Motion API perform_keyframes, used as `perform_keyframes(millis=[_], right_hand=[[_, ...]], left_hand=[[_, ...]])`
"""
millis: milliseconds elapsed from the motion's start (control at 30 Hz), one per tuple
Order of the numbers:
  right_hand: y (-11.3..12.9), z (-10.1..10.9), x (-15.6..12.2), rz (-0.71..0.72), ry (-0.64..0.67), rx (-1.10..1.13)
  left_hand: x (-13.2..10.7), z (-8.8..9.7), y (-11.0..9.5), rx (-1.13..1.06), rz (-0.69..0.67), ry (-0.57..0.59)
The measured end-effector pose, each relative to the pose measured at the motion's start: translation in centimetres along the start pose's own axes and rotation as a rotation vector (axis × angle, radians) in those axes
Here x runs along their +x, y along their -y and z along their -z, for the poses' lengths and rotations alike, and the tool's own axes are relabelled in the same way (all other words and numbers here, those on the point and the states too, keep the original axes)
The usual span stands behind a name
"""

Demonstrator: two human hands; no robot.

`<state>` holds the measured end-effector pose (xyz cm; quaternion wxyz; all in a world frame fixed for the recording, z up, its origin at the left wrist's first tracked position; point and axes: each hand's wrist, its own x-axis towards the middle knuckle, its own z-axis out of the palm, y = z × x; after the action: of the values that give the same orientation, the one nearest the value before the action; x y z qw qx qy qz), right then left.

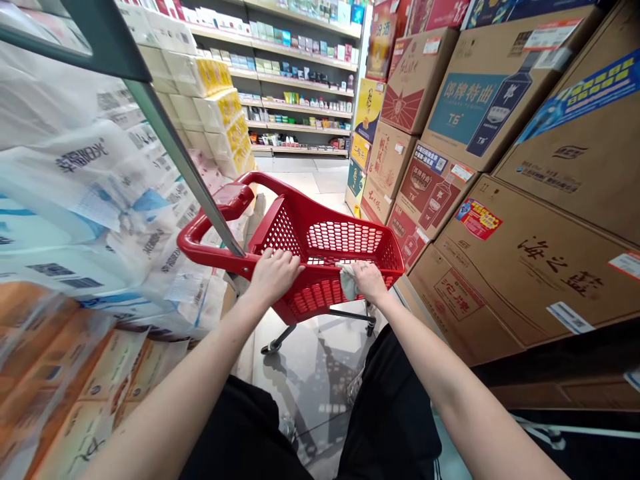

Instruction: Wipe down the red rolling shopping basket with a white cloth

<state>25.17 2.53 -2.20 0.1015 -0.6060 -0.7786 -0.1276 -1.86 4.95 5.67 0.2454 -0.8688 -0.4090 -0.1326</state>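
While my left hand [277, 272] curls its fingers over the near rim of a red plastic shopping cart [320, 273], my right hand [369, 280] holds a bunched pale cloth [349, 283] against the same rim, close to the cart's right-hand end. The cart stands crosswise before my black-trousered legs [235, 427] on its casters [273, 348], over grey floor tiles [320, 373], its looped handle [193, 243] to my left. A slanting metal pole [183, 170] runs from near that handle up to a dark plastic piece [107, 40]. Cardboard liquor cartons [500, 100] rise in stacks on my right; plastic-wrapped white packs [55, 160] pile up on my left, above orange packages [40, 333]. Beyond the cart, shelves [300, 109] hold rows of small goods [273, 32].
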Motion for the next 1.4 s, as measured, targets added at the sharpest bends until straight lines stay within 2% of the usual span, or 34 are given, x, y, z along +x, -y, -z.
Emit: perform_keyframes(millis=[100,233,300,467,567,667,867,933,1033,1133,1300,1400], right_hand=[[-0.4,-0.2,0.0,-0.02,-0.006,-0.015],[0.2,0.1,0.5,-0.065,-0.004,-0.019],[2.0,0.6,1.4,-0.058,-0.017,-0.01],[8.9,2.2,5.1,0.1,-0.059,0.046],[10.4,2.7,6.0,0.131,-0.084,0.056],[8.0,2.2,4.9,0.135,-0.062,0.039],[-2.5,0.4,0.1,-0.04,0.067,-0.035],[-5.3,0.2,-1.2,-0.073,0.089,-0.064],[-6.8,0.2,-1.9,-0.112,0.091,-0.086],[-4.7,0.3,-0.9,-0.104,0.065,-0.07],[3.6,1.0,2.8,0.042,0.003,0.017],[6.8,1.5,4.1,0.066,-0.05,0.048]], left_hand=[[-1.0,1.2,2.0,0.004,0.051,-0.019],[-1.2,1.5,2.3,-0.02,0.057,-0.009],[-1.0,1.4,1.8,-0.008,0.057,-0.009],[-0.5,1.6,0.6,0.01,0.047,-0.008],[-0.4,1.8,0.3,-0.012,0.041,-0.013],[-0.4,1.9,0.4,-0.001,0.033,-0.018],[-0.4,1.9,0.2,0.026,0.03,-0.012],[-0.4,1.9,0.0,0.028,0.034,-0.01],[-0.3,1.9,-0.4,0.026,0.056,-0.012],[-0.3,1.9,-0.7,0.024,0.079,-0.016],[-0.3,2.1,-0.9,0.058,0.082,-0.011],[-0.5,2.2,-0.7,0.062,0.073,-0.004]])
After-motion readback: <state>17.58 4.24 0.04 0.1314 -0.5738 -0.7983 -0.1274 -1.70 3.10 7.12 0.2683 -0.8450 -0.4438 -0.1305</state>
